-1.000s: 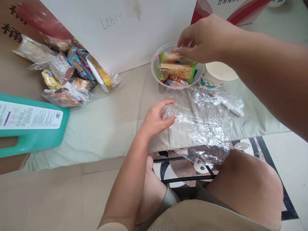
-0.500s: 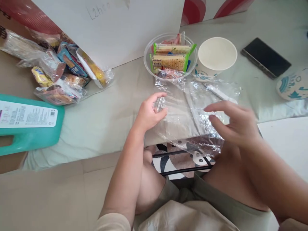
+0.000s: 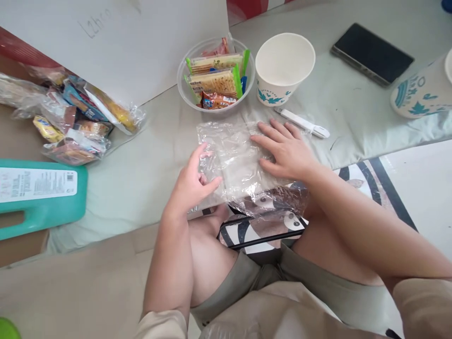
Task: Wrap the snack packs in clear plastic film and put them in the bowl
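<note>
A clear plastic bag (image 3: 233, 165) lies flat on the cloth-covered surface, its near end drooping over the edge. My right hand (image 3: 287, 149) rests flat on the bag's right side, fingers spread. At the bag's left edge is my left hand (image 3: 192, 181), its thumb and forefinger apart and nothing visible between them. Just beyond my right hand lies a white utility knife (image 3: 303, 122). Behind the bag stands a clear round bowl (image 3: 181, 87) filled with wrapped snacks, including green-edged soda biscuit packs (image 3: 213, 82). A white paper cup (image 3: 273, 92) with blue leaf print is beside it.
A black phone (image 3: 372, 52) and another printed paper cup (image 3: 420, 94) are at the right. At the left are a pile of wrapped snacks (image 3: 81, 117) and a teal jug (image 3: 76, 207). A white panel (image 3: 141, 42) stands behind.
My right hand has come down from above and now lies flat on the bag. The bag is spread flatter, and the knife shows uncovered. The view has shifted.
</note>
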A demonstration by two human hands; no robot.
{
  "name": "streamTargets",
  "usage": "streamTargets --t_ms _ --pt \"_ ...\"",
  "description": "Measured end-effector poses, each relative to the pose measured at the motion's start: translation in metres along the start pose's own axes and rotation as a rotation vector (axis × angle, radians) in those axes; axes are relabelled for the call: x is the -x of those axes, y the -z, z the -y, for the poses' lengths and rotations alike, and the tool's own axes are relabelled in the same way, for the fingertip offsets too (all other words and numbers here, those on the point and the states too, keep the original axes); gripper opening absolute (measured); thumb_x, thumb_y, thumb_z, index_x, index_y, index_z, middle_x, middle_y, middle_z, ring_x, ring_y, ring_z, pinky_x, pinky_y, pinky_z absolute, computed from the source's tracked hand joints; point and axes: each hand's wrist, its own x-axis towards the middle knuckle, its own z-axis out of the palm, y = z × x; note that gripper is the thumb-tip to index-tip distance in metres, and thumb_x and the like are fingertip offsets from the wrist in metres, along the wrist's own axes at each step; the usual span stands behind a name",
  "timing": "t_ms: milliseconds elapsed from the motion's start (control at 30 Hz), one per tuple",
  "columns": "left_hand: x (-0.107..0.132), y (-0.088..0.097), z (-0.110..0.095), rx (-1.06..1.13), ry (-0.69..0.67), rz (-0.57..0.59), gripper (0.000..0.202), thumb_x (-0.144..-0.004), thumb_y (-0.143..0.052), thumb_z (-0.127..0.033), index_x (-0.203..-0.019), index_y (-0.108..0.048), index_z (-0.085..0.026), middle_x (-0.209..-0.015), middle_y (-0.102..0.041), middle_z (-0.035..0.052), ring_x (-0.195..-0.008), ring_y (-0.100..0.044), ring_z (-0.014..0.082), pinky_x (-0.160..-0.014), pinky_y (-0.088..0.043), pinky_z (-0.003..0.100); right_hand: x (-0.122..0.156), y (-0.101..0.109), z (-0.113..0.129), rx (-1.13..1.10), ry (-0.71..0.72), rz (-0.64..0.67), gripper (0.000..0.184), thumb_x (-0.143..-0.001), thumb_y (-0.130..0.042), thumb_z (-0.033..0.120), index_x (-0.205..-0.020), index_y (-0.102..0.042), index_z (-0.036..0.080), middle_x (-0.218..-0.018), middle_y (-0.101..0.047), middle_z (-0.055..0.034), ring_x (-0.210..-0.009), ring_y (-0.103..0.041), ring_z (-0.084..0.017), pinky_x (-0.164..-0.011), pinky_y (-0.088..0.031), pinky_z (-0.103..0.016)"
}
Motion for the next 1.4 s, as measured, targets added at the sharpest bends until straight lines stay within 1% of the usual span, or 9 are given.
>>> streamTargets --t_ms 267,500,700,867,1000,1100,1167,1233,1400 --pt "0.020 0.021 -0.002 0.185 0.149 0.333 0.076 -0.078 -0.083 -0.034 -0.145 -0.049 -0.023 -0.093 -0.072 0.0036 -0.074 -0.066 0.0119 -0.070 -0.056 0.024 -0.002 -0.005 -0.002 0.008 -0.030 -0.033 0.055 -0.097 -0.050 0.043 -0.150 -0.059 0.029 -0.166 -0.047 -0.0038 -0.157 -0.039 -0.039 -0.127 -0.029 -0.065" --pt "0.016 0.019 0.014 0.572 -0.055 0.050 0.040 -0.076 -0.086 -0.038 -0.106 -0.065 -0.022 -0.082 -0.062 -0.0027 -0.081 -0.073 0.0148 -0.082 -0.066 0.032 -0.002 -0.006 -0.002 0.008 -0.044 -0.040 0.056 -0.096 -0.050 0.043 -0.150 -0.059 0.028 -0.166 -0.048 -0.0047 -0.156 -0.039 -0.039 -0.127 -0.028 -0.065" --pt "0.018 0.027 0.007 0.496 0.145 0.360 0.065 -0.081 -0.084 -0.037 -0.136 -0.053 -0.024 -0.105 -0.075 0.0064 -0.075 -0.078 0.0167 -0.062 -0.063 0.022 -0.001 -0.009 -0.003 -0.016 -0.041 -0.066 0.057 -0.095 -0.051 0.041 -0.152 -0.057 0.035 -0.165 -0.050 -0.0017 -0.155 -0.041 -0.040 -0.126 -0.029 -0.066" --pt "0.025 0.031 0.008 0.442 0.164 0.544 0.082 -0.089 -0.076 -0.036 -0.154 -0.028 -0.021 -0.071 -0.076 -0.0007 -0.051 -0.069 0.0122 -0.048 -0.053 0.016 -0.001 -0.004 -0.005 -0.018 -0.039 -0.073 0.052 -0.096 -0.052 0.043 -0.147 -0.060 0.034 -0.163 -0.051 -0.0019 -0.154 -0.042 -0.038 -0.125 -0.029 -0.066" --pt "0.027 0.024 0.008 0.528 0.094 0.429 0.080 -0.088 -0.078 -0.039 -0.151 -0.030 -0.025 -0.065 -0.071 -0.0056 -0.043 -0.066 0.0119 -0.040 -0.047 0.016 0.012 0.026 -0.006 -0.016 0.026 -0.449 0.039 -0.103 -0.047 0.040 -0.132 -0.067 0.023 -0.143 -0.069 -0.0127 -0.140 -0.060 -0.034 -0.125 -0.030 -0.066" --pt "0.024 0.017 0.008 0.610 0.055 0.315 0.083 -0.083 -0.084 -0.041 -0.147 -0.033 -0.032 -0.063 -0.069 -0.0087 -0.039 -0.062 0.0114 -0.035 -0.043 0.016 0.041 0.046 0.011 -0.135 0.227 -0.817 0.040 -0.104 -0.043 0.045 -0.117 -0.068 0.017 -0.106 -0.077 -0.0136 -0.106 -0.074 -0.028 -0.101 -0.054 -0.052" --pt "0.021 0.013 0.007 0.634 0.054 0.249 0.082 -0.080 -0.086 -0.041 -0.144 -0.035 -0.034 -0.063 -0.069 -0.0094 -0.040 -0.063 0.0115 -0.035 -0.043 0.015 0.065 0.048 0.034 -0.267 0.356 -0.707 0.052 -0.102 -0.043 0.057 -0.120 -0.065 0.015 -0.104 -0.076 -0.0148 -0.100 -0.075 -0.028 -0.088 -0.059 -0.047" --pt "0.018 0.011 0.006 0.624 0.068 0.215 0.078 -0.080 -0.086 -0.041 -0.140 -0.037 -0.033 -0.065 -0.070 -0.0085 -0.042 -0.066 0.0123 -0.036 -0.044 0.015 0.086 0.039 0.060 -0.206 0.271 -0.406 0.064 -0.097 -0.052 0.063 -0.132 -0.059 0.010 -0.126 -0.074 -0.0205 -0.120 -0.071 -0.036 -0.109 -0.050 -0.058" --pt "0.017 0.007 0.000 0.596 0.061 0.284 0.064 -0.081 -0.084 -0.043 -0.129 -0.045 -0.026 -0.068 -0.075 -0.0043 -0.046 -0.068 0.0130 -0.040 -0.048 0.016 0.093 0.010 0.078 0.112 0.069 -0.301 0.037 -0.094 -0.062 0.020 -0.131 -0.063 0.016 -0.141 -0.069 -0.0166 -0.124 -0.071 -0.035 -0.104 -0.048 -0.053"
